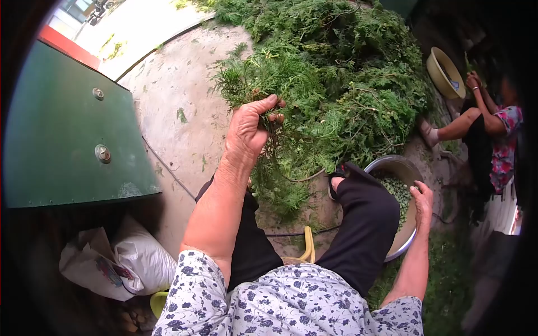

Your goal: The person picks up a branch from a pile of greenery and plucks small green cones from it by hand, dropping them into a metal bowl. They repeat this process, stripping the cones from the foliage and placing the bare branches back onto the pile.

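Note:
My left hand is closed around a leafy evergreen branch, held up in front of me. Green sprays fan out above the fist, and thinner stems hang below it. My right hand is over the right side of a metal basin, its fingers loosely bent and apart, with nothing visible in them. Small pale-green cones or seeds lie in the basin beside my right knee. A large heap of cut evergreen branches covers the floor ahead.
A green metal box stands at left, with white sacks below it. A co-worker sits at right near a cream basin. A yellow curved piece is between my legs, and a dark cable crosses the concrete floor.

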Demonstrator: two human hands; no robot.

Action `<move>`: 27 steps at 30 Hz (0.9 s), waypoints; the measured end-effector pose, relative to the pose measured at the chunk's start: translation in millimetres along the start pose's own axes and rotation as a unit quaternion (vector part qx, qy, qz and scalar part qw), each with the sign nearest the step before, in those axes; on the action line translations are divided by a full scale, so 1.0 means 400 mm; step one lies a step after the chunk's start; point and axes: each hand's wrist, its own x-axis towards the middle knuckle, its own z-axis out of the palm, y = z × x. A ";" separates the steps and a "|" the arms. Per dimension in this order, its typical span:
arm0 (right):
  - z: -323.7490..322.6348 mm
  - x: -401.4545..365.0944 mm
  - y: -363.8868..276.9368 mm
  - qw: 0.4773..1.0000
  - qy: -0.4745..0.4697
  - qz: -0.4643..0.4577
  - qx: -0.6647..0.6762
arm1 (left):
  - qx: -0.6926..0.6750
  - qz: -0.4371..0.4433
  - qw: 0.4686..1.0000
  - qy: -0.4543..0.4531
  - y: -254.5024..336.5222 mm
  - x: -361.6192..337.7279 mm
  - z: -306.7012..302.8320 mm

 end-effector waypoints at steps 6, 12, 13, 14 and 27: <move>-0.026 0.027 0.160 0.974 0.007 0.027 -0.225 | -0.014 0.007 1.000 -0.008 -0.003 0.007 -0.003; 0.071 -0.050 -0.338 0.961 -0.080 -0.040 0.263 | -0.012 0.003 1.000 -0.012 -0.006 0.017 0.012; 0.102 -0.079 -0.424 0.938 -0.132 -0.045 0.317 | -0.011 0.005 1.000 -0.010 -0.007 0.020 0.014; 0.142 -0.108 -0.492 0.916 -0.179 -0.037 0.358 | -0.011 0.008 1.000 -0.009 -0.009 0.026 0.017; 0.377 -0.112 -0.671 0.878 -0.225 -0.053 0.419 | 0.084 0.086 0.993 -0.015 -0.020 0.024 0.032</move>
